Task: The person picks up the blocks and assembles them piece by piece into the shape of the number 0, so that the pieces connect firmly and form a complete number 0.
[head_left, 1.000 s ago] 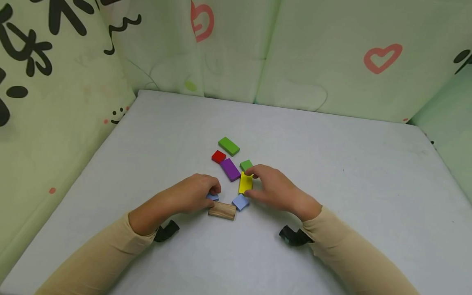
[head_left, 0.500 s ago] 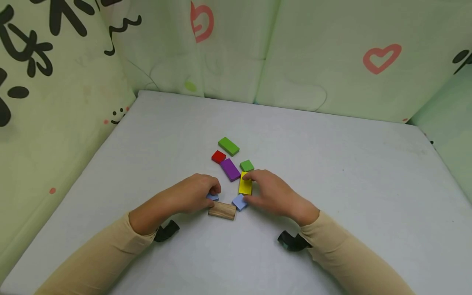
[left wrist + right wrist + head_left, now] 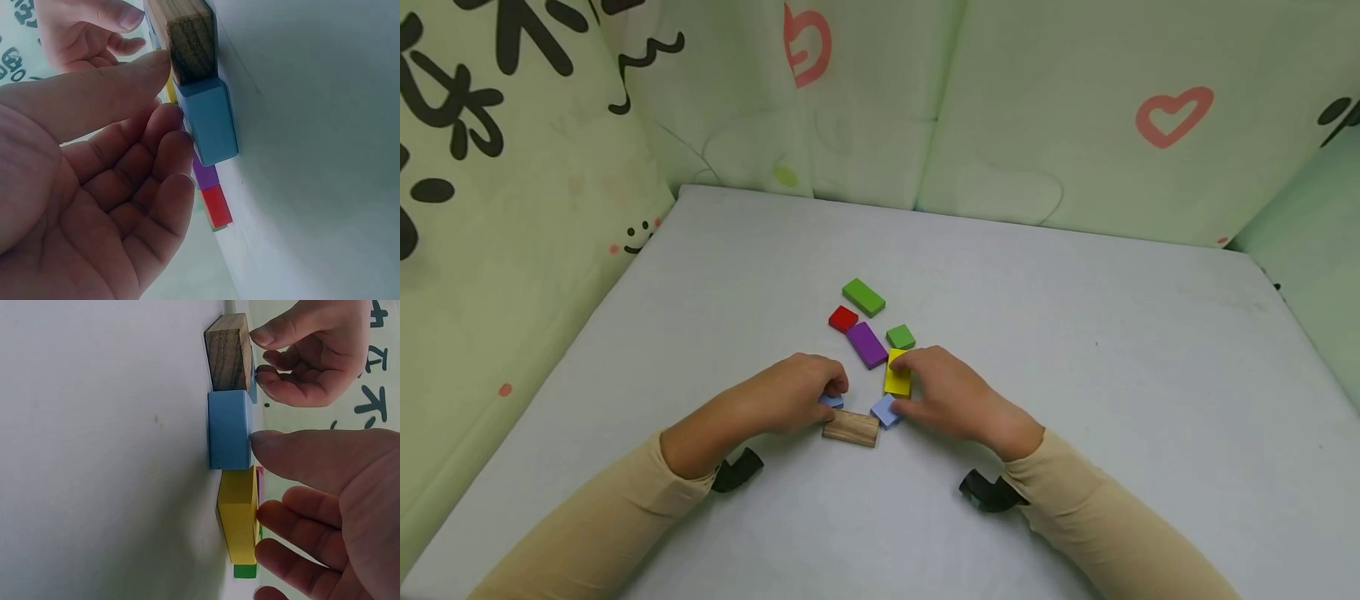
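In the head view, my left hand [image 3: 796, 392] is at a small blue block [image 3: 832, 402] and the wooden block [image 3: 852, 428] beside it. The left wrist view shows the thumb tip at the wood and loosely bent fingertips at the blue block [image 3: 209, 125]. My right hand [image 3: 958, 390] rests its thumb on the other blue block [image 3: 884, 410], while its spread fingers touch the yellow block [image 3: 896, 380]. Seen from the right wrist, the wooden, blue and yellow blocks [image 3: 237, 512] stand in a touching chain. The left blue block is partly hidden by my fingers.
Beyond the hands lie a purple block [image 3: 867, 345], a small red block [image 3: 843, 318], a long green block [image 3: 863, 297] and a small green block [image 3: 901, 337]. The white tabletop [image 3: 1112, 375] extends around them, with patterned curtains [image 3: 1000, 108] behind and at the sides.
My right hand has shifted slightly left, bringing its thumb onto the right blue block and its fingers further over the yellow one. My left hand stays in place.
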`<act>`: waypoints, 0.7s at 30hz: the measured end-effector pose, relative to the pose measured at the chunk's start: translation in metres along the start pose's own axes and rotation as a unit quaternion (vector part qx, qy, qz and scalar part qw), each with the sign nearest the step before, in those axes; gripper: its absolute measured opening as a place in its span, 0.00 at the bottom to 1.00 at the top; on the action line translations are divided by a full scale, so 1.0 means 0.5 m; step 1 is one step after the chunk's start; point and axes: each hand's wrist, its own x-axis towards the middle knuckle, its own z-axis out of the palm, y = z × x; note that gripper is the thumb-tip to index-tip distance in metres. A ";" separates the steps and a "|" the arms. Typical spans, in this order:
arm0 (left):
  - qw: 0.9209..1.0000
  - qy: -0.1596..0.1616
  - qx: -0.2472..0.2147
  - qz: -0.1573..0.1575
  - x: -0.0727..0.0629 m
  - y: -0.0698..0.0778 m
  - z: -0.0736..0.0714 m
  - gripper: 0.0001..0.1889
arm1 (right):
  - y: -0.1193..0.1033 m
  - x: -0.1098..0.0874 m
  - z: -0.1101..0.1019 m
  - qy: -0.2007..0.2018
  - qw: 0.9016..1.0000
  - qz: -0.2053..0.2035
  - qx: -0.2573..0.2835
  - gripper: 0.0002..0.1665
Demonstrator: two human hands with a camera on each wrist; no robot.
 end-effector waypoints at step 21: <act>0.999 0.040 -0.026 0.026 0.006 -0.007 -0.045 0.17 | -0.013 0.005 -0.003 -0.021 0.999 0.035 -0.006 0.26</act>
